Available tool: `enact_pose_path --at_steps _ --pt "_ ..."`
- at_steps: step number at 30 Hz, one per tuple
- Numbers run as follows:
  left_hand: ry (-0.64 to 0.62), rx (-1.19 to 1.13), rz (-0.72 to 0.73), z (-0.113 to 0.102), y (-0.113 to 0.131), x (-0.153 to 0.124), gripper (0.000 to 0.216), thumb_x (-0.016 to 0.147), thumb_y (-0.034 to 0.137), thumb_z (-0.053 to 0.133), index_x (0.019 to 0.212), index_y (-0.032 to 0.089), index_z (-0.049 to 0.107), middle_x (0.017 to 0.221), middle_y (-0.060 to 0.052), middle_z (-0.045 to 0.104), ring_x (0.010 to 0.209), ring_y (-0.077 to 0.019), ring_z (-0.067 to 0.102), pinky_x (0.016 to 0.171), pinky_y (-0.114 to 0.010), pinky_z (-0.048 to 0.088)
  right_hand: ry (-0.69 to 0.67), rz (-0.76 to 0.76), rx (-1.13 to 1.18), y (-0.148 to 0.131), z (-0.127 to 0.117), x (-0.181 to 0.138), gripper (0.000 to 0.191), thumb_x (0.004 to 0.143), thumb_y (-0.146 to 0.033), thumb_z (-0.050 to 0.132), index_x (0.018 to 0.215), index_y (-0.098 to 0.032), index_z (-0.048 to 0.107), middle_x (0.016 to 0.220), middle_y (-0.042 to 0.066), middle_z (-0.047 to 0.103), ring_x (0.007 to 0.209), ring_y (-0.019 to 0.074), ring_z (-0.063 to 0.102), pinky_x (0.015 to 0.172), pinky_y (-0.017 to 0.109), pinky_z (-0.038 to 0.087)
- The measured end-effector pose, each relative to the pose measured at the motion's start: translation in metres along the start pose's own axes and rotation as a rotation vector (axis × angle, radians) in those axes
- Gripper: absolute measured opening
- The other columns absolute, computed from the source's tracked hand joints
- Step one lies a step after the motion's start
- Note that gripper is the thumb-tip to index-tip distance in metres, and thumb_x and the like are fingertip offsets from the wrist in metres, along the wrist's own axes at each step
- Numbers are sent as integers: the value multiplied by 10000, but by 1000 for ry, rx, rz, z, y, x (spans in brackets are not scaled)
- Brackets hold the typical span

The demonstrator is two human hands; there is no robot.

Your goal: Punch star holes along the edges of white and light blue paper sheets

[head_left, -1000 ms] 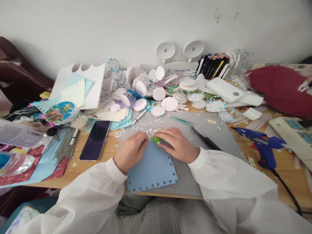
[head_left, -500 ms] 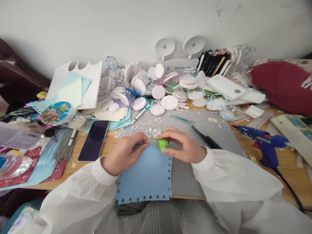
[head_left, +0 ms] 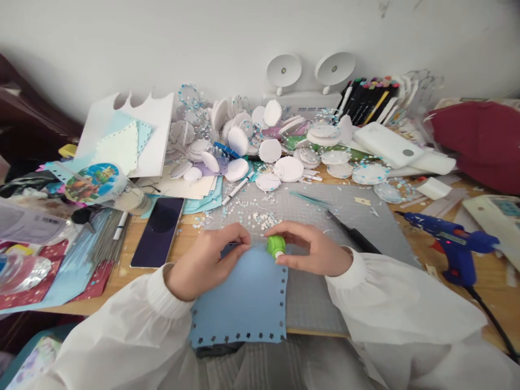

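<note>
A light blue sheet of paper [head_left: 239,295] with small flower-shaped holes along its right and bottom edges lies at the front of the grey cutting mat [head_left: 312,292] and hangs over the table edge. My left hand [head_left: 209,260] pinches the sheet's far left part between thumb and fingers. In my right hand [head_left: 312,249] is a small green craft hole punch [head_left: 276,246], held between thumb and fingers at the sheet's far right corner. Just beyond both hands, tiny punched paper bits [head_left: 263,219] are scattered on the mat.
A dark phone [head_left: 157,233] lies left of my hands. Right of them are a black-handled tool [head_left: 357,235] and a blue glue gun [head_left: 450,238] with its cord. White discs [head_left: 288,169] crowd the back, before a two-headed lamp [head_left: 303,103] and several markers [head_left: 368,100].
The green punch has turned in my right hand, so more of its white part shows. My left hand keeps its pinch on the sheet. The whole view has shifted slightly.
</note>
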State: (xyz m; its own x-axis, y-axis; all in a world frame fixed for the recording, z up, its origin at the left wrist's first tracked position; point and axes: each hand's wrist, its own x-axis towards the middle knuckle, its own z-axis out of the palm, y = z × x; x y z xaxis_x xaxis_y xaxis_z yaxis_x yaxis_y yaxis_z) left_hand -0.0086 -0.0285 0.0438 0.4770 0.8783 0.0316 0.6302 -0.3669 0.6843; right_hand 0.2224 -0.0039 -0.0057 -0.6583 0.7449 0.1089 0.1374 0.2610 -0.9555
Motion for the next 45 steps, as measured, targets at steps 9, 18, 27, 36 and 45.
enact_pose_path --at_steps 9,18,27,36,45 --pt "-2 22 9 2 -4 3 93 866 180 478 848 181 569 766 9 653 684 -123 597 629 -223 413 -37 84 12 1 0 3 409 716 -319 720 1081 -193 587 1023 56 631 954 170 607 851 307 496" --pt "4 46 10 3 -5 4 96 867 184 478 848 185 572 758 13 653 676 -122 602 623 -222 415 -36 70 -64 1 0 4 398 704 -323 738 1053 -183 607 960 41 636 875 160 597 775 273 485" --pt "22 57 28 5 -5 4 97 868 174 476 858 185 572 767 12 663 688 -122 612 605 -210 412 -16 33 -108 2 1 5 359 719 -326 728 1019 -168 609 933 43 634 835 158 590 750 275 476" --pt "12 92 25 6 -5 4 111 882 199 459 855 186 566 760 3 663 660 -126 609 592 -216 410 -24 43 -82 4 0 4 346 724 -303 721 1025 -173 612 945 44 623 840 156 583 746 277 475" --pt "8 104 25 5 -7 5 111 880 202 466 863 186 575 773 2 672 673 -130 619 595 -216 410 -43 53 -73 4 -1 5 353 726 -310 719 1028 -166 605 948 48 623 847 156 586 755 275 477"
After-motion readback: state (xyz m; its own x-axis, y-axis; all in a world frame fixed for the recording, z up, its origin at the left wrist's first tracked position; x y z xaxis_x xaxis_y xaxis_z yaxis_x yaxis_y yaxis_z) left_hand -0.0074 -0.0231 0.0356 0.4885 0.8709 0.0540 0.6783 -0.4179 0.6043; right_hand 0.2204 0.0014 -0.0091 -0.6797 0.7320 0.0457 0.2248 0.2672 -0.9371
